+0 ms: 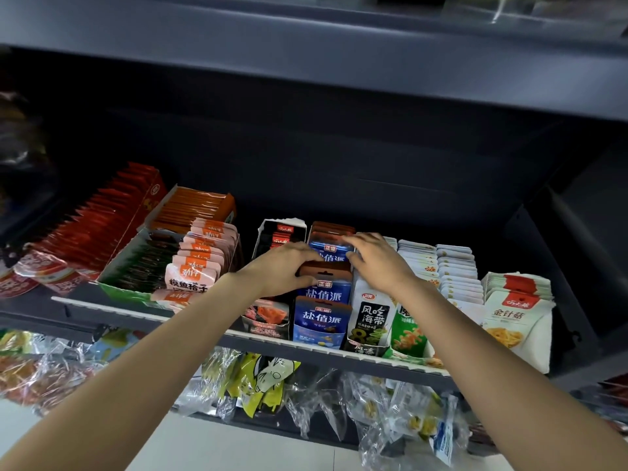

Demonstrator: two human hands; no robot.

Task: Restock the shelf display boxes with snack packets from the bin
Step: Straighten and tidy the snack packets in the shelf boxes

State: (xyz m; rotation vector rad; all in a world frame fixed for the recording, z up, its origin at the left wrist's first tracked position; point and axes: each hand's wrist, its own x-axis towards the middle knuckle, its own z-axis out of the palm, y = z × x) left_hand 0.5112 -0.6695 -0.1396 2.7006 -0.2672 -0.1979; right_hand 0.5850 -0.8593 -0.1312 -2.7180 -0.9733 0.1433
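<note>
Head view, centre of frame: the left hand (pixel 283 268) curls its fingers over the top edge of a brown-topped blue foil snack packet (pixel 324 268) standing in the middle of a front-to-back row of glossy blue packets with white characters (pixel 323 317). The right hand (pixel 372 258), just beside it, lays its fingers on the tops of the packets further back in the same row; its fingers bend over those tops, but whether they pinch one or merely press cannot be told. The row stands on a dark grey metal shelf (pixel 136 316) with a pale front rail.

To the right of the row stand a white-and-green seaweed display box (pixel 368 321), stacks of white packets (pixel 453 266), and, at the far right, white packets with red labels (pixel 518 300). At the left are a torn white cardboard box of black packets (pixel 277 236), pink fish-snack packets (pixel 195 266) and long red packets (pixel 98 219). Clear plastic bags of snacks (pixel 258 379) hang or lie along the lower edge.

Judged step: seating a packet into the blue row while the other hand keeps the row upright. The next move likely calls for pushing the packet fully down and squaring the row, then fetching more stock.

Hidden or unclear: the bin is not in view; the fingertips of both hands are hidden behind the packets; the box holding the blue row is masked by its contents; the upper half of the frame is dark shelf.
</note>
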